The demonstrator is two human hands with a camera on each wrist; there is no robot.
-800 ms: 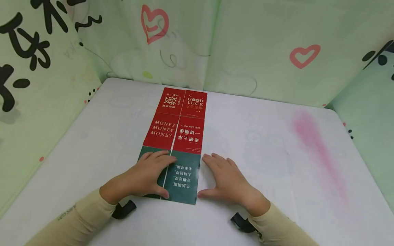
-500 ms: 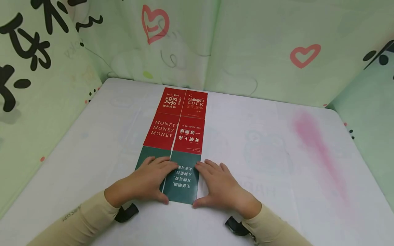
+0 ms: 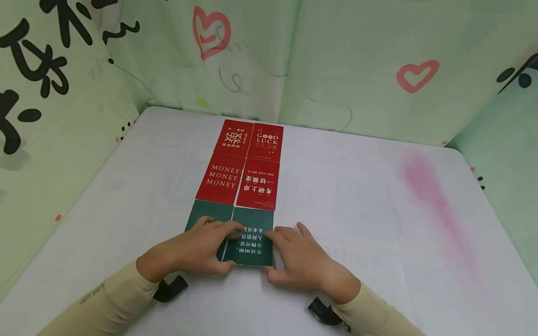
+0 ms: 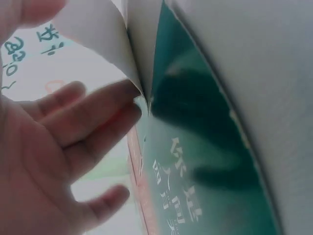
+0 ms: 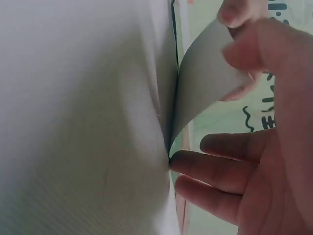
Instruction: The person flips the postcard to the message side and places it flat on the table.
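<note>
left hand (image 3: 196, 248) and right hand (image 3: 299, 258) pinch the right green card (image 3: 253, 240), its near edge bent up off the surface (image 3: 357, 186).

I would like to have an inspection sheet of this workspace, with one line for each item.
Surface: white table, with a long pink patch at right.
Job's things: four red cards lie flat; left green card is partly hidden by a hand; right green card is bent, near edge lifted.
Clutter: nothing seen.
Hands: left hand and right hand hold the right green card.
Cables: nothing seen.
Surroundings: pale green patterned curtains.
</note>
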